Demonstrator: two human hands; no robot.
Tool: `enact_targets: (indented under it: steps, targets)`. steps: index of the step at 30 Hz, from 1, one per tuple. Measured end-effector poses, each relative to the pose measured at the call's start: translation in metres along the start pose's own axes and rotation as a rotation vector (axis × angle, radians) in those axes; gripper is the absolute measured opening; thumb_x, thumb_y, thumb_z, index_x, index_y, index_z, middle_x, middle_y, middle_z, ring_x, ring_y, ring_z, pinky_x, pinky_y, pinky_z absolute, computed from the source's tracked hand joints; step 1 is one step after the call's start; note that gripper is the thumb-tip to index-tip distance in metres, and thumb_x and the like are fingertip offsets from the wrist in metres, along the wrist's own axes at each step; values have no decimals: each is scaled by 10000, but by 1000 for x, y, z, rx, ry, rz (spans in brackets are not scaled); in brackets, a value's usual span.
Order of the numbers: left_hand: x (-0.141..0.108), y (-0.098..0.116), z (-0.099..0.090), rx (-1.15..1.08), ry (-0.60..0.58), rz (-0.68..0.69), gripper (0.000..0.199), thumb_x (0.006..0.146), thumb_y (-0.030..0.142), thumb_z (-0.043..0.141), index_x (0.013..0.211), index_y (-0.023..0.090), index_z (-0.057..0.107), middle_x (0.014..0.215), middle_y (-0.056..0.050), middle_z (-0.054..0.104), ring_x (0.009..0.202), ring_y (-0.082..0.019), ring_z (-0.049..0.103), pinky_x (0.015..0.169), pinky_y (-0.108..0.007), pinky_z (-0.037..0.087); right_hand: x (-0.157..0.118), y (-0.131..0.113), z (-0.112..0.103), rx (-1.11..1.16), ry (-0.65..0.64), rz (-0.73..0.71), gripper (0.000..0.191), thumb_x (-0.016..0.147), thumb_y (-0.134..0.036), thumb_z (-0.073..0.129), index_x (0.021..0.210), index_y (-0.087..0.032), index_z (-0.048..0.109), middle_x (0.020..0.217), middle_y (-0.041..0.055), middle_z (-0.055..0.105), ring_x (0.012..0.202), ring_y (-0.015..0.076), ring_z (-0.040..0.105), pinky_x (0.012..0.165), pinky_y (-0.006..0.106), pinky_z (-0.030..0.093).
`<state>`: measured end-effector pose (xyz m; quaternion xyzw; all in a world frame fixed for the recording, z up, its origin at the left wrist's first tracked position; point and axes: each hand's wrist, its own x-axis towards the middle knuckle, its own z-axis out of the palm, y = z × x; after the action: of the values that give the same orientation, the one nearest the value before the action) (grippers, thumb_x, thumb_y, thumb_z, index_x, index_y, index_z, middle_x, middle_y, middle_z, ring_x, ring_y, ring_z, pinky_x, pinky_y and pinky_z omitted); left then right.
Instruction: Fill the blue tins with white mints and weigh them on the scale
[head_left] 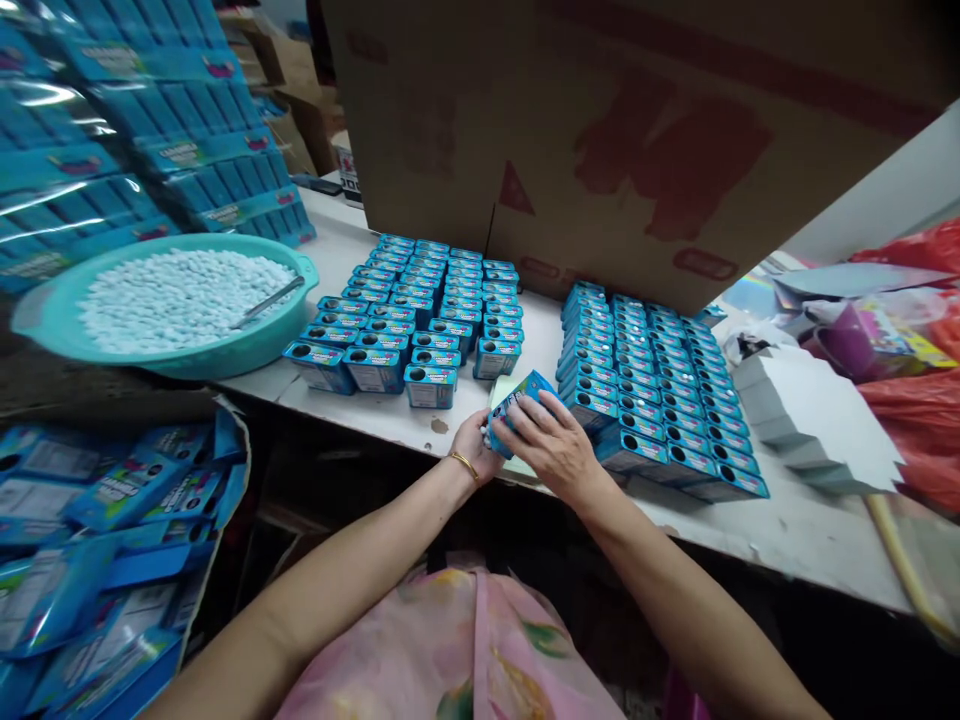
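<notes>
Blue wrapped packs (187,120) are stacked at the far left, and in front of them I see, through the head camera, the turquoise basin (225,360) full of white pieces (180,300), with a scoop (271,302) lying on these. Next, on the white counter (541,340), a loose group of small blue boxes (379,370) stands in rows. Then comes the left grip (480,445): it is narrow, curled around the lower left end of the held box (510,402), and a few white pieces show just there. This box is tilted at the near edge of the counter, between my two grips, and the right grip (551,445) holds it from above, with the fingers laid across its upper face. From my distance, I judge that the step in hand is the filling or the closing of this one box; which of the two, I cannot tell. The next move calls, in my opinion, for the left grip to guard that lower end while the box is made upright, because the pieces could fall out. Further right stands a tighter block of boxes (637,450), and beside it lies folded white card (817,420).
</notes>
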<state>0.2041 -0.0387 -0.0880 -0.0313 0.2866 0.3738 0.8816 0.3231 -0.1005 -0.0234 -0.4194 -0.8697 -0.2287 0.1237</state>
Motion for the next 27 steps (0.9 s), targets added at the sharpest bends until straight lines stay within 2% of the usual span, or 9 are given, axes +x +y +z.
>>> enact_targets:
  steps: [5,9,14,17,20,22,24,27]
  targets:
    - [9,3,-4,-58,68,47,94,753,129,470,754,96,559,655,-78,614,604,-168,609,583,-301,518,-8,11,11,205,59,377,396,809,-103,433,1152,-291,492,1105,20,550,1086,191,436,1032,433,214]
    - [8,8,-10,-16,90,80,117,763,139,456,735,95,560,637,-96,607,626,-200,623,625,-368,530,-20,16,30,519,161,697,370,741,-124,480,1096,-223,515,1051,51,560,1008,200,482,936,402,341]
    - [3,20,-17,-10,96,80,161,780,146,438,848,78,568,794,-153,633,807,-245,628,669,-391,532,-26,11,65,980,367,1059,331,679,-219,538,1005,-168,509,899,32,606,800,166,558,746,317,451]
    - [-9,29,-22,11,107,109,179,778,120,438,887,66,569,846,-172,633,853,-252,619,679,-376,535,-24,9,81,1147,445,1146,359,640,-230,574,982,-151,498,869,22,610,765,149,570,722,297,465]
    - [-27,34,-33,42,128,101,189,781,100,437,912,73,571,866,-164,631,859,-241,617,677,-363,538,-29,8,84,1166,457,1132,423,644,-239,590,1040,-144,477,934,45,603,836,159,572,768,316,465]
    - [-41,34,-47,63,156,63,165,792,108,443,895,82,571,853,-149,627,818,-219,623,630,-326,543,-41,3,77,1083,460,1097,517,662,-243,598,1142,-148,432,1059,82,566,954,176,544,839,338,440]
    - [-53,31,-66,81,181,-2,121,803,129,458,853,95,563,798,-116,613,699,-169,621,499,-242,519,-60,-7,67,930,440,1074,546,694,-242,586,1203,-162,404,1161,106,510,1052,187,493,899,359,403]
    - [-64,28,-93,93,181,-77,77,813,159,473,787,117,531,673,-41,549,493,-78,522,310,-136,355,-94,-30,56,751,376,1112,371,762,-245,519,1126,-178,500,1121,104,526,1008,183,511,852,361,432]
